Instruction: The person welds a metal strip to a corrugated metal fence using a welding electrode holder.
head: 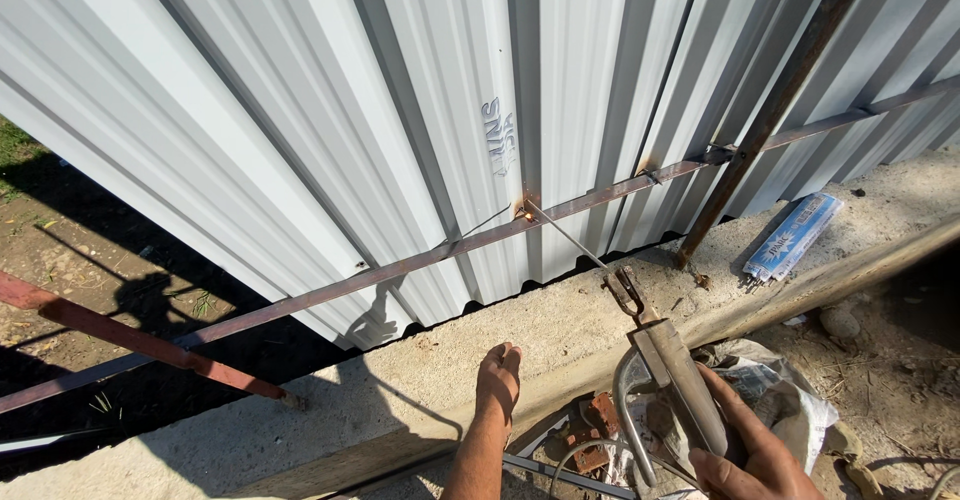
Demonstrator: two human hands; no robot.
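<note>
My right hand (pixel 748 450) grips a metal welding electrode holder (pixel 672 360) at the lower right. A thin welding rod (pixel 566 230) runs from its jaws up to a glowing spot (pixel 522 213) on the rusty horizontal steel rail (pixel 400 265). That rail crosses a white corrugated metal fence (pixel 330 110). My left hand (pixel 497 380) rests palm down, fingers together, on the concrete base (pixel 500 330) below the fence, holding nothing.
A rusty upright post (pixel 770 110) meets the rail at the right. A blue packet of electrodes (pixel 792 235) lies on the concrete. A crumpled plastic bag (pixel 790 400) and rusty parts (pixel 595 430) lie near my right hand. A red bar (pixel 150 345) slants at the left.
</note>
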